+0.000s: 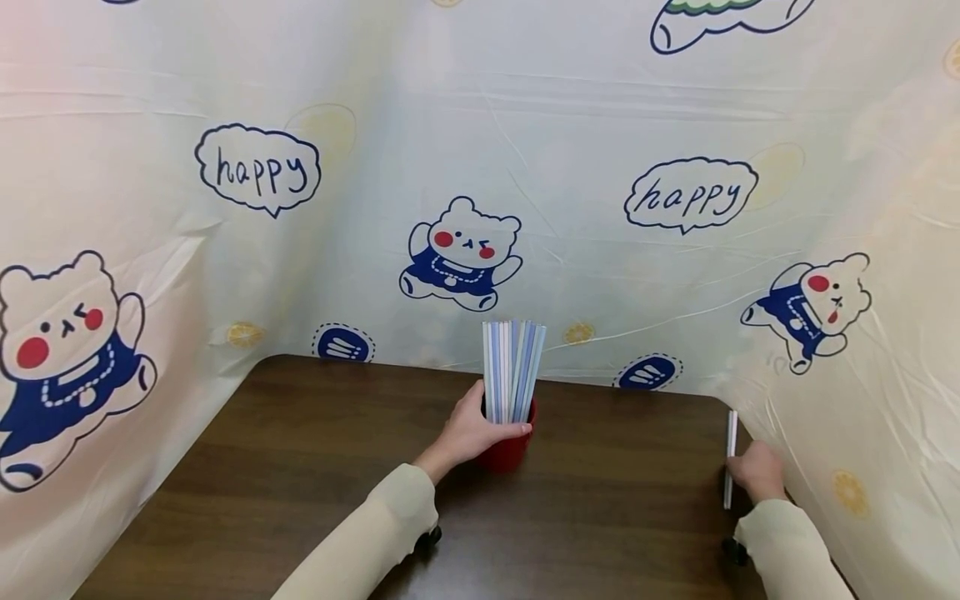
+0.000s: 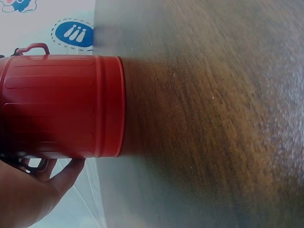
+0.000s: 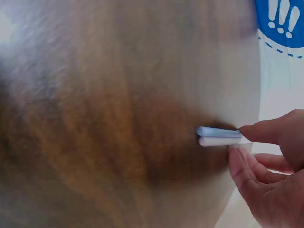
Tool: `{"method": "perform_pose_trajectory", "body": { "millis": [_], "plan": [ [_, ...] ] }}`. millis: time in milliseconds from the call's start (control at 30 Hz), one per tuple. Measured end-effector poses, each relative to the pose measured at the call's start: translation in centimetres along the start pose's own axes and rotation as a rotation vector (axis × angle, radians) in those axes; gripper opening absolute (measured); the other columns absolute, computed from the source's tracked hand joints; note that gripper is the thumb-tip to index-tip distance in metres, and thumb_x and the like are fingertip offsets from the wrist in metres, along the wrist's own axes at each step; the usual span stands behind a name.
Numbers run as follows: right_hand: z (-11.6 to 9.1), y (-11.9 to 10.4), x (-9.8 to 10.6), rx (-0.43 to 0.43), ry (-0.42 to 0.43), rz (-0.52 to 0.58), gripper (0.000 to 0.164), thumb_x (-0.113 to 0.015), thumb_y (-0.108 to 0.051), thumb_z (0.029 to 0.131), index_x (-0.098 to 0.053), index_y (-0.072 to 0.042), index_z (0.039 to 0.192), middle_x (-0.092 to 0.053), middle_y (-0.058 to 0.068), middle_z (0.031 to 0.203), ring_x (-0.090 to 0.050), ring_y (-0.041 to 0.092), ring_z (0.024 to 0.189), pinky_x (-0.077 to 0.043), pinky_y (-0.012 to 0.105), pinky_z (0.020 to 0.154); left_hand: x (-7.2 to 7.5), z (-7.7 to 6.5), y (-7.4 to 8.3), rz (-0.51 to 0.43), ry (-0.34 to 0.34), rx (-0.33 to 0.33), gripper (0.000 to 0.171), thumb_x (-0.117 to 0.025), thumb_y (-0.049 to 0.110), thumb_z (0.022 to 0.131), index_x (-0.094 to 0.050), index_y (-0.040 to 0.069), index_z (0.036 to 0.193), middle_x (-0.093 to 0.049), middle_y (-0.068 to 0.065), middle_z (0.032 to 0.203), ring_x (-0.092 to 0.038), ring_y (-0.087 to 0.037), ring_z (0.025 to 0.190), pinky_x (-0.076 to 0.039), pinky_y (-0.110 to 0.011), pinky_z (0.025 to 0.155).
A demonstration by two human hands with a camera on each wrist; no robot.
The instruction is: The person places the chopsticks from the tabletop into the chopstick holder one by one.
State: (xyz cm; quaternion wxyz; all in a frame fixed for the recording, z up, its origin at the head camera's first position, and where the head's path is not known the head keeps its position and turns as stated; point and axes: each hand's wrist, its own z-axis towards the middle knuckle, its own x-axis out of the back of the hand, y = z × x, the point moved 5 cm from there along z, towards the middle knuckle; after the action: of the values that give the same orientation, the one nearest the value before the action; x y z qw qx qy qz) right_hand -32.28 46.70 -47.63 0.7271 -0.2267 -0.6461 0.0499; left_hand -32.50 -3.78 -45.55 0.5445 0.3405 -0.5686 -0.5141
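Note:
A red bucket-shaped holder (image 1: pixel 504 456) stands upright on the table, with a dense bunch of pale blue and white chopsticks (image 1: pixel 510 367) rising from it. My left hand (image 1: pixel 468 429) grips the holder near its rim, the thumb across the near side; part of the fingers is hidden behind. In the left wrist view, the ribbed red wall (image 2: pixel 57 104) and a small wire handle (image 2: pixel 35 47) show. At the table's right edge, my right hand (image 1: pixel 759 471) pinches a blue and a white chopstick (image 3: pixel 218 137) between thumb and fingers, close to the tabletop.
The brown wood-grain table (image 1: pixel 315 467) has its back edge against a pale printed curtain (image 1: pixel 577 275). The curtain also hangs along the left and right sides. Dark wrist bands (image 1: pixel 735 550) show at both sleeves.

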Motion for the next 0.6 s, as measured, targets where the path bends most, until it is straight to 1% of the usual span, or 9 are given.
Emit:
{"method": "perform_pose_trajectory", "body": {
  "millis": [67, 167, 233, 300, 367, 433, 500, 600],
  "plan": [
    [0.0, -0.2, 0.2, -0.022, -0.026, 0.009, 0.021, -0.061, -0.008, 0.080, -0.056, 0.012, 0.077, -0.057, 0.025, 0.075, -0.056, 0.041, 0.073, -0.052, 0.052, 0.069, 0.1, 0.0, 0.1, 0.001, 0.001, -0.004, 0.086, -0.088, 0.037, 0.080, -0.039, 0.025, 0.149, -0.054, -0.002, 0.146, -0.058, -0.027, 0.125, -0.046, -0.061, 0.105],
    [-0.1, -0.5, 0.3, -0.030, -0.052, 0.044, 0.021, -0.065, -0.009, 0.078, -0.060, 0.010, 0.073, -0.061, 0.017, 0.068, -0.059, 0.033, 0.067, -0.052, 0.043, 0.064, 0.1, 0.0, 0.1, 0.004, 0.002, -0.008, 0.085, -0.088, 0.036, 0.080, -0.039, 0.024, 0.149, -0.054, -0.003, 0.146, -0.058, -0.028, 0.125, -0.046, -0.061, 0.105],
    [-0.1, -0.7, 0.2, -0.041, -0.091, 0.129, 0.019, -0.068, -0.008, 0.078, -0.062, 0.010, 0.072, -0.063, 0.011, 0.063, -0.063, 0.026, 0.062, -0.055, 0.037, 0.061, 0.1, 0.0, 0.1, 0.006, 0.003, -0.007, 0.085, -0.088, 0.037, 0.080, -0.040, 0.024, 0.148, -0.054, -0.003, 0.145, -0.058, -0.028, 0.125, -0.046, -0.061, 0.105],
    [0.0, -0.7, -0.2, -0.064, -0.142, 0.248, 0.017, -0.068, -0.003, 0.078, -0.063, 0.013, 0.074, -0.064, 0.008, 0.060, -0.065, 0.019, 0.057, -0.057, 0.033, 0.058, 0.1, 0.0, 0.1, 0.007, 0.004, -0.006, 0.084, -0.088, 0.038, 0.079, -0.040, 0.024, 0.148, -0.055, -0.003, 0.144, -0.058, -0.028, 0.125, -0.046, -0.061, 0.105],
    [0.1, -0.7, -0.7, -0.098, -0.188, 0.359, 0.017, -0.068, 0.001, 0.080, -0.062, 0.017, 0.081, -0.065, 0.007, 0.062, -0.068, 0.017, 0.056, -0.060, 0.031, 0.057, 0.1, 0.0, 0.1, 0.008, 0.005, -0.004, 0.085, -0.088, 0.039, 0.079, -0.040, 0.024, 0.148, -0.055, -0.003, 0.144, -0.058, -0.027, 0.125, -0.047, -0.061, 0.105],
    [0.3, -0.5, -1.1, -0.118, -0.215, 0.423, 0.016, -0.066, 0.004, 0.081, -0.061, 0.019, 0.084, -0.064, 0.007, 0.063, -0.068, 0.016, 0.057, -0.060, 0.031, 0.057, 0.0, 0.1, 0.0, 0.014, 0.006, 0.002, 0.085, -0.088, 0.039, 0.079, -0.040, 0.025, 0.148, -0.055, -0.002, 0.144, -0.058, -0.027, 0.125, -0.046, -0.061, 0.105],
    [0.4, -0.4, -1.3, -0.116, -0.218, 0.438, 0.016, -0.065, 0.004, 0.082, -0.061, 0.019, 0.084, -0.064, 0.007, 0.063, -0.068, 0.016, 0.057, -0.061, 0.031, 0.058, 0.0, 0.1, 0.0, 0.014, 0.005, -0.005, 0.085, -0.088, 0.040, 0.079, -0.040, 0.024, 0.148, -0.055, -0.003, 0.144, -0.058, -0.027, 0.124, -0.047, -0.061, 0.105],
    [0.4, -0.4, -1.4, -0.099, -0.209, 0.416, 0.018, -0.062, 0.002, 0.083, -0.063, 0.020, 0.083, -0.064, 0.006, 0.063, -0.068, 0.015, 0.056, -0.060, 0.030, 0.057, 0.0, 0.1, -0.2, 0.015, 0.004, -0.008, 0.085, -0.088, 0.041, 0.078, -0.041, 0.024, 0.147, -0.055, -0.003, 0.143, -0.059, -0.027, 0.123, -0.048, -0.060, 0.104]
  ]
}}
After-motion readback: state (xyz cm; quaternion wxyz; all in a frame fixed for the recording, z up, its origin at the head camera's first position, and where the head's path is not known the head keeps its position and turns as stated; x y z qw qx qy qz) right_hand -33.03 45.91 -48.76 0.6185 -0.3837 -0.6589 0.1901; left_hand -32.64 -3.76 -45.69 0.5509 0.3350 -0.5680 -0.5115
